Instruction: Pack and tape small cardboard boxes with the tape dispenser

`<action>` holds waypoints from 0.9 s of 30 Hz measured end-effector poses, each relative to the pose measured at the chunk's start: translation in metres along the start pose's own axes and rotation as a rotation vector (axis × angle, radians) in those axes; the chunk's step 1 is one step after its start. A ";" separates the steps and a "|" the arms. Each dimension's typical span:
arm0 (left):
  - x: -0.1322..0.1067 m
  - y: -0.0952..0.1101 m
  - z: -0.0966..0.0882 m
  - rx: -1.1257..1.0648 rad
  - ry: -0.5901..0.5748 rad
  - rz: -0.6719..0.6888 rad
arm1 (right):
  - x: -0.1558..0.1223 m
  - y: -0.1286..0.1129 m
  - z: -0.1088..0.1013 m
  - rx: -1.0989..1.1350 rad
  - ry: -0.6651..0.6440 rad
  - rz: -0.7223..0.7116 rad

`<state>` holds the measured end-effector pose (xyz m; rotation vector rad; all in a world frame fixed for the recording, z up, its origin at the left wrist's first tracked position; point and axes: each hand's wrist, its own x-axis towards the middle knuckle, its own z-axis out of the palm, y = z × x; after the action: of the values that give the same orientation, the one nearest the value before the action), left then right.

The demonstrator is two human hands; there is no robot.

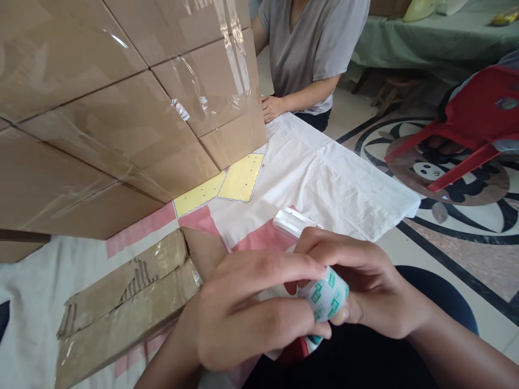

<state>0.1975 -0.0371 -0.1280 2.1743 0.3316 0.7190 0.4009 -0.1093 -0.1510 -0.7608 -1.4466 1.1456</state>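
Observation:
My left hand (pixel 255 313) and my right hand (pixel 365 281) meet low in the view, in front of my body. Between them is a small white, rounded piece with green print (pixel 326 294), pinched by the fingers of both. Its exact kind cannot be made out. Something red and white (pixel 295 351) shows partly beneath my left fingers, mostly hidden. Just beyond my right hand, a white plastic object (pixel 294 221) lies on the cloth.
Taped cardboard boxes (pixel 121 119) form a tall stack at left. A flattened carton (pixel 130 308) lies nearer, and yellow paper pieces (pixel 241 178) lie at the stack's foot. Across the table a person (pixel 308 59) rests a hand by the boxes. A red chair (pixel 478 113) stands right.

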 end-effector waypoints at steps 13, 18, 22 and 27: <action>0.013 0.008 -0.002 0.201 0.022 0.192 | -0.002 0.003 0.008 0.126 -0.008 -0.002; 0.012 0.006 -0.001 0.162 0.004 0.183 | -0.004 0.002 0.006 0.046 -0.014 -0.026; 0.017 0.011 0.000 0.104 0.007 0.088 | -0.005 0.001 0.004 0.034 -0.021 -0.053; 0.012 0.012 0.000 0.128 0.012 0.084 | -0.004 0.002 0.001 0.057 -0.050 -0.090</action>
<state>0.2073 -0.0396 -0.1141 2.3176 0.3014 0.7757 0.4001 -0.1126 -0.1543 -0.6248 -1.4689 1.1385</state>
